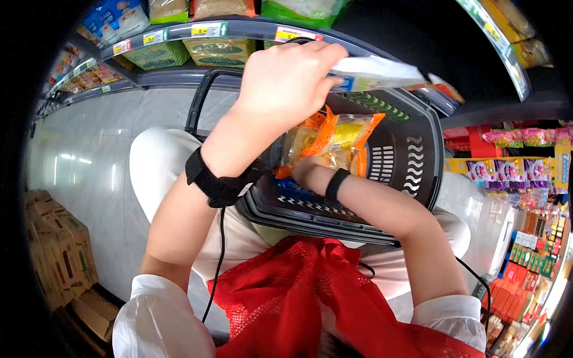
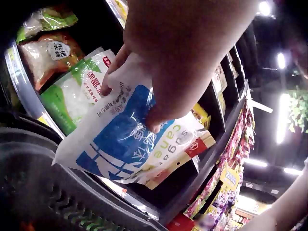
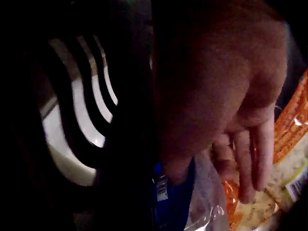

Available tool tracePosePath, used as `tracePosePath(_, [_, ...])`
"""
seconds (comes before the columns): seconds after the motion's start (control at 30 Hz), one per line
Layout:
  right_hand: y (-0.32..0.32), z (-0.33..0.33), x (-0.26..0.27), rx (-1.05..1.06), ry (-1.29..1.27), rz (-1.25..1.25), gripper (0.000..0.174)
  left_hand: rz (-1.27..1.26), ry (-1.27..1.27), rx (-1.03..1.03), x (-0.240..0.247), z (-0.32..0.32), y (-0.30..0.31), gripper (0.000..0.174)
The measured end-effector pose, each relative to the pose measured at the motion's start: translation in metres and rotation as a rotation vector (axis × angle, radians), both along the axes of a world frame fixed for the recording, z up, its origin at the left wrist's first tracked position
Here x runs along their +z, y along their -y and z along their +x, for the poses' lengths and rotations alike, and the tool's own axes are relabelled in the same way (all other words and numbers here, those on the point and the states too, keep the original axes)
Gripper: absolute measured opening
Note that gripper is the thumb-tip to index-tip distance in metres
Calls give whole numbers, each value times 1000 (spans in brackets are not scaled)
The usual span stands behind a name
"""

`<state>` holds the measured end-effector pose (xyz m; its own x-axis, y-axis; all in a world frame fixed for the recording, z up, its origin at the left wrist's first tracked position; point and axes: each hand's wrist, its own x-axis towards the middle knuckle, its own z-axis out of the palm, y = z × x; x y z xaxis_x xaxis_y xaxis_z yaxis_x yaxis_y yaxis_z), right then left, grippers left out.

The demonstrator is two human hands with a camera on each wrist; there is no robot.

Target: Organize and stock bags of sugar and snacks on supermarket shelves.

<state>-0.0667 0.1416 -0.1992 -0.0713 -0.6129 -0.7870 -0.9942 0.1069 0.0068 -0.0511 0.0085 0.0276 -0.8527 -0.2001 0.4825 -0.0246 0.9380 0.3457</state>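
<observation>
My left hand (image 1: 292,77) grips a white bag of cane sugar (image 2: 122,130) with a blue panel, its thumb on the front and its fingers at the top edge. The bag is tilted, above the far rim of a black shopping basket (image 1: 424,119) and in front of the shelf. My right hand (image 3: 226,106) reaches down inside the basket, its fingers fairly straight beside orange-edged clear bags (image 1: 343,134). Its thumb is against a blue package (image 3: 175,202) with clear plastic next to it. In the head view, the bags partly hide this hand.
A shelf with price tags (image 1: 206,30) runs across the back, holding packed bags such as a green-edged one (image 2: 72,96). The basket's handle (image 1: 200,104) leans to the left. Cardboard boxes (image 1: 59,250) stand at lower left; colourful goods (image 1: 525,274) fill the right side.
</observation>
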Motion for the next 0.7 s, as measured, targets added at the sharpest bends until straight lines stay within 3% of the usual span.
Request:
tracePosePath(0.13, [-2, -16, 19, 185, 86, -10, 21, 141, -44, 65, 5, 2, 3, 28])
tracePosePath(0.17, [-9, -26, 46, 87, 185, -76, 20, 147, -42, 71, 5, 3, 6, 28])
tracePosePath(0.23, [-41, -50, 37, -112, 327, -213, 20, 153, -208, 97, 4, 1, 8, 23])
tracePosePath(0.3, [-62, -68, 89, -136, 527, -411, 19, 248, -106, 149, 23, 10, 5, 28])
tracePosePath(0.37, [-91, -89, 118, -485, 801, -584, 19, 696, -19, 103, 31, 11, 2, 28])
tracePosePath(0.4, [-98, -96, 147, -626, 879, -616, 22, 467, -187, 88, 0, -6, 9, 31])
tracePosePath(0.43, [-114, -101, 170, -1185, 1027, -504, 29, 463, -201, 78, -7, -9, 8, 31])
tracePosePath(0.5, [-157, -120, 196, -1597, 1150, -788, 45, 717, -159, -25, -12, -15, 5, 35])
tracePosePath(0.57, [-185, -133, 212, -1699, 1362, -1198, 46, 775, -150, -82, -21, -19, 1, 35])
tracePosePath(0.6, [-198, -136, 229, -1797, 1418, -1338, 46, 1067, -54, -102, -25, -20, -9, 33])
tracePosePath(0.63, [-203, -141, 242, -1890, 1497, -1440, 47, 1108, 20, -124, -32, -23, -13, 30])
tracePosePath(0.7, [-207, -142, 246, -1842, 1475, -1530, 46, 1181, 127, -93, -41, -22, -27, 28])
